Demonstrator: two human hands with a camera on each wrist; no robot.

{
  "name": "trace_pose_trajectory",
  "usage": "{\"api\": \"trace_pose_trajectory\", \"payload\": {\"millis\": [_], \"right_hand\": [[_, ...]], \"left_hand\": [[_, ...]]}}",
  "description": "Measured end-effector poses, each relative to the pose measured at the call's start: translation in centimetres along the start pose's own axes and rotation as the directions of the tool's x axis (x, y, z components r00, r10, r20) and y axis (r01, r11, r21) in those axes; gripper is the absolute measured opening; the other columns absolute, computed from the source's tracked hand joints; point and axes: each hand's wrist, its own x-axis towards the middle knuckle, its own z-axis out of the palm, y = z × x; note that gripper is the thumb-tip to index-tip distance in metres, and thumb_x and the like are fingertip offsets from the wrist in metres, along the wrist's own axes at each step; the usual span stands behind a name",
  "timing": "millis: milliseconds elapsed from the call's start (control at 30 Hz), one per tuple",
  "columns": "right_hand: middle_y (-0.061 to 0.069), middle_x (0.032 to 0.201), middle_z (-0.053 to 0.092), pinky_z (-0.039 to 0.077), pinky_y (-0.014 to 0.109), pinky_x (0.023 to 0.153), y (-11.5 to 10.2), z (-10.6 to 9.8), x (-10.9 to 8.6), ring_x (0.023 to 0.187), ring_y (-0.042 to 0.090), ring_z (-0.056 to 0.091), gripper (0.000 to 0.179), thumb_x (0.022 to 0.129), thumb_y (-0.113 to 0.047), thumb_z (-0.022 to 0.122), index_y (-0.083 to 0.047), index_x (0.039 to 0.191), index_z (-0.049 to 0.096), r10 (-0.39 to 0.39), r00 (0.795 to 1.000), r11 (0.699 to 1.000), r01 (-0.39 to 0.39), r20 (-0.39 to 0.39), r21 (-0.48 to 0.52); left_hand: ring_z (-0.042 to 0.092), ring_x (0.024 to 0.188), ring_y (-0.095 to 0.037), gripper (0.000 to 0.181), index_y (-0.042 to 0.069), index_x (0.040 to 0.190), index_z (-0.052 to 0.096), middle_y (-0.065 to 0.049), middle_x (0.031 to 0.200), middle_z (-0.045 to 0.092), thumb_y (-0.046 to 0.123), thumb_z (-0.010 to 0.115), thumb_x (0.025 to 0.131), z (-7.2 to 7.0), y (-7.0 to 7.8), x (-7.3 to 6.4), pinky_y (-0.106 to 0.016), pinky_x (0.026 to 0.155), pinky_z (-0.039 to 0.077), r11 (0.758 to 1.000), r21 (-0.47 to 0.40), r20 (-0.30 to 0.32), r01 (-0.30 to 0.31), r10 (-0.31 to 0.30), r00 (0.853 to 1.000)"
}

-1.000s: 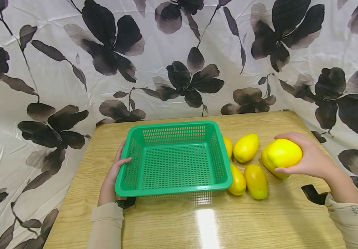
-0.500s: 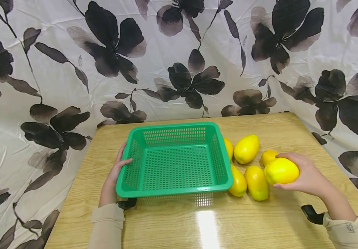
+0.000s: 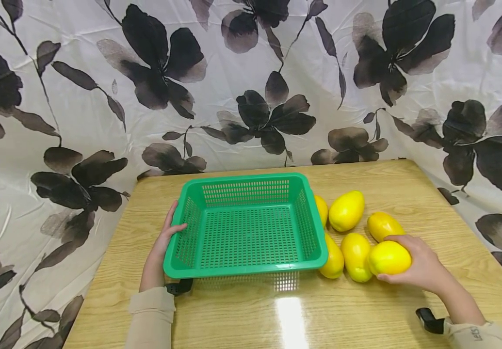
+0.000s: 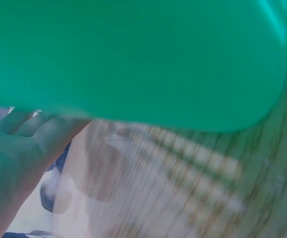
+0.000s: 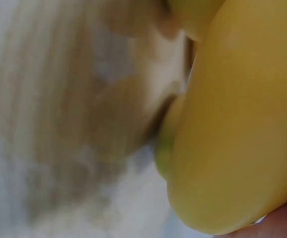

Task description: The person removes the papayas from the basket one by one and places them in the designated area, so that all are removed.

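Note:
My left hand [image 3: 160, 249] grips the left rim of a green plastic basket [image 3: 245, 273], thumb over the edge and the other fingers along its outside. Only bare mesh shows inside. The basket wall [image 4: 133, 59] fills the top of the left wrist view. My right hand [image 3: 423, 266] holds a yellow mango [image 3: 389, 258], which overlaps a neighbouring mango [image 3: 356, 257] in the head view; whether they touch I cannot tell. Behind the held one lies another mango [image 3: 384, 226]. Up close in the right wrist view, the held mango [image 5: 243, 124] hides most of the fingers.
A further mango [image 3: 347, 211] lies farther back. Two more, a front mango [image 3: 332, 259] and a rear mango [image 3: 321, 208], are partly hidden by the basket's right side. Wooden table [image 3: 233, 315] underneath; flowered cloth [image 3: 216, 72] hangs behind and at the sides.
My right hand has brought its mango down and nearer to me, from above another mango, which now shows behind it. The mango left of it has turned slightly. My left hand stays put.

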Motion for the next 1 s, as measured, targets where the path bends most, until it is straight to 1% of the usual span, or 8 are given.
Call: {"api": "trace_pose_trajectory", "payload": {"millis": [200, 300, 467, 533, 633, 767, 867, 1000], "right_hand": [[0.015, 0.11, 0.056, 0.036, 0.051, 0.07, 0.7, 1.2, -0.4, 0.095, 0.032, 0.046, 0.08, 0.051, -0.044, 0.086, -0.009, 0.116, 0.055, 0.008, 1.0, 1.0, -0.008, 0.008, -0.013], [0.016, 0.111, 0.056, 0.037, 0.053, 0.07, 1.0, 1.6, -0.5, 0.096, 0.033, 0.046, 0.08, 0.051, -0.045, 0.086, -0.01, 0.115, 0.055, 0.013, 1.0, 1.0, -0.013, 0.005, -0.026], [0.02, 0.113, 0.053, 0.036, 0.059, 0.068, 1.4, 2.0, -0.6, 0.099, 0.037, 0.045, 0.082, 0.051, -0.048, 0.085, -0.008, 0.116, 0.055, 0.029, 0.999, 0.998, -0.028, 0.018, -0.049], [0.022, 0.114, 0.052, 0.035, 0.059, 0.068, 1.5, 2.2, -0.6, 0.099, 0.038, 0.045, 0.084, 0.05, -0.05, 0.084, -0.008, 0.117, 0.054, 0.035, 0.999, 0.997, -0.034, 0.022, -0.066], [0.022, 0.116, 0.051, 0.033, 0.057, 0.067, 1.7, 2.4, -0.6, 0.101, 0.039, 0.044, 0.087, 0.05, -0.053, 0.083, -0.008, 0.118, 0.053, 0.04, 0.999, 0.995, -0.039, 0.018, -0.09], [0.021, 0.118, 0.05, 0.031, 0.055, 0.067, 1.8, 2.4, -0.6, 0.102, 0.039, 0.043, 0.088, 0.05, -0.055, 0.082, -0.01, 0.119, 0.052, 0.041, 0.999, 0.994, -0.039, 0.011, -0.106], [0.022, 0.118, 0.05, 0.031, 0.054, 0.067, 1.7, 2.5, -0.6, 0.102, 0.038, 0.043, 0.089, 0.049, -0.056, 0.082, -0.01, 0.12, 0.053, 0.043, 0.999, 0.994, -0.04, 0.02, -0.106], [0.022, 0.119, 0.05, 0.031, 0.055, 0.068, 1.6, 2.5, -0.6, 0.103, 0.038, 0.043, 0.09, 0.049, -0.057, 0.081, -0.01, 0.121, 0.053, 0.041, 0.999, 0.994, -0.038, 0.029, -0.105]], "left_hand": [[0.024, 0.13, -0.029, 0.078, 0.02, 0.147, -0.006, -0.015, 0.151, 0.005, -0.01, 0.034, 0.087, 0.1, 0.1, 0.0, -0.023, 0.094, 0.039, 1.0, 0.008, -0.003, 0.002, -0.002, 1.0], [0.02, 0.132, -0.032, 0.078, 0.019, 0.147, -0.006, -0.016, 0.151, 0.003, -0.009, 0.035, 0.087, -0.1, 0.0, 0.0, -0.023, 0.093, 0.039, 1.0, 0.025, 0.005, -0.008, 0.008, 1.0], [0.012, 0.134, -0.037, 0.076, 0.016, 0.147, -0.01, -0.017, 0.151, -0.001, -0.006, 0.034, 0.089, -0.3, 0.0, -0.1, -0.023, 0.092, 0.039, 0.998, 0.054, 0.039, -0.023, 0.021, 0.999], [0.012, 0.134, -0.037, 0.075, 0.016, 0.147, -0.01, -0.016, 0.151, 0.0, -0.006, 0.034, 0.089, -0.3, 0.0, -0.1, -0.024, 0.094, 0.038, 0.999, 0.043, 0.046, -0.02, 0.018, 0.999], [0.012, 0.134, -0.036, 0.077, 0.018, 0.147, -0.01, -0.016, 0.152, 0.001, -0.008, 0.033, 0.089, -0.2, 0.0, -0.1, -0.025, 0.095, 0.037, 1.0, 0.026, 0.038, -0.012, 0.011, 0.999], [0.012, 0.134, -0.036, 0.078, 0.02, 0.147, -0.009, -0.015, 0.152, 0.001, -0.009, 0.032, 0.088, 0.0, 0.0, -0.1, -0.022, 0.094, 0.038, 1.0, 0.007, 0.031, -0.015, 0.015, 0.999], [0.016, 0.134, -0.033, 0.077, 0.021, 0.147, -0.008, -0.014, 0.152, 0.001, -0.008, 0.032, 0.089, -0.1, -0.1, -0.1, -0.022, 0.092, 0.039, 1.0, 0.005, 0.041, -0.023, 0.023, 0.999], [0.033, 0.126, -0.02, 0.075, 0.021, 0.148, -0.007, -0.013, 0.152, 0.002, -0.007, 0.033, 0.09, -0.1, -0.1, -0.3, -0.023, 0.091, 0.042, 1.0, 0.012, 0.043, -0.026, 0.025, 0.999]]}}
